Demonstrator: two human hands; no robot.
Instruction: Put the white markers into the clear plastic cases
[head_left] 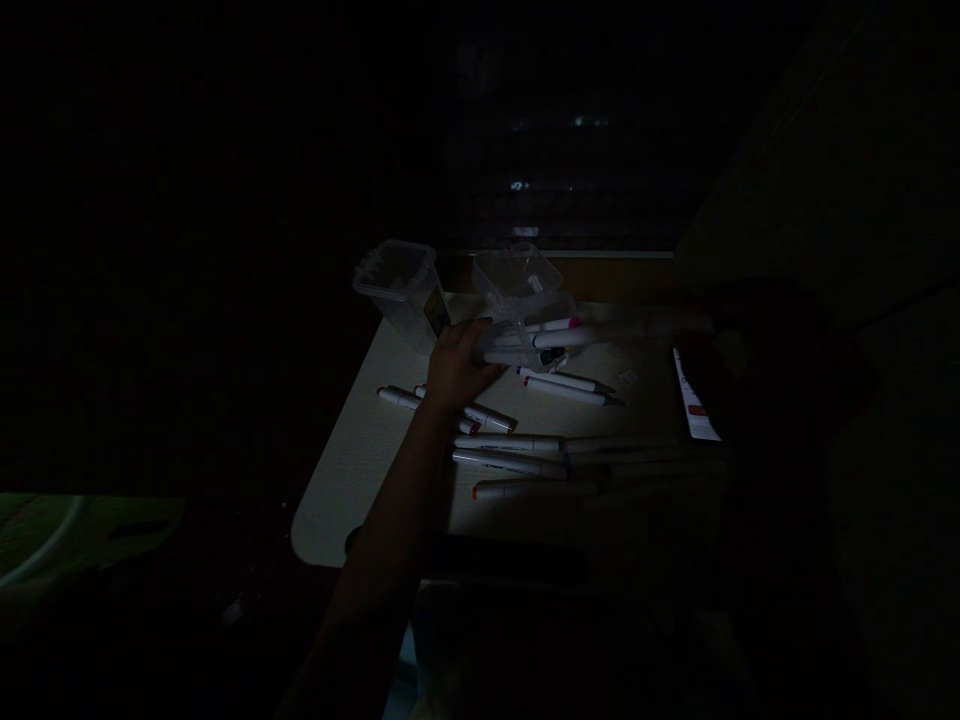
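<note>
Lighting is poor, and much of the surround is too dark to read. The left hand [456, 368] grips a clear case [496, 338] at the far middle of the pale table [341, 480]; the case lies on its side, mouth to the right, with markers inside, one showing a pink end [574, 323]. A motion-blurred marker [592, 334] extends from the mouth towards the right hand [757, 330], which is in deep shadow; whether its fingers are closed on anything cannot be told. An upright clear container [397, 290] stands at far left, and a further clear plastic piece [517, 280] sits just beyond the case. Two markers [566, 385] lie side by side just nearer than the case, others [510, 463] lie nearer still, and two crossed markers [487, 415] lie partly behind the left forearm. A lit phone [697, 400] rests at the right.
</note>
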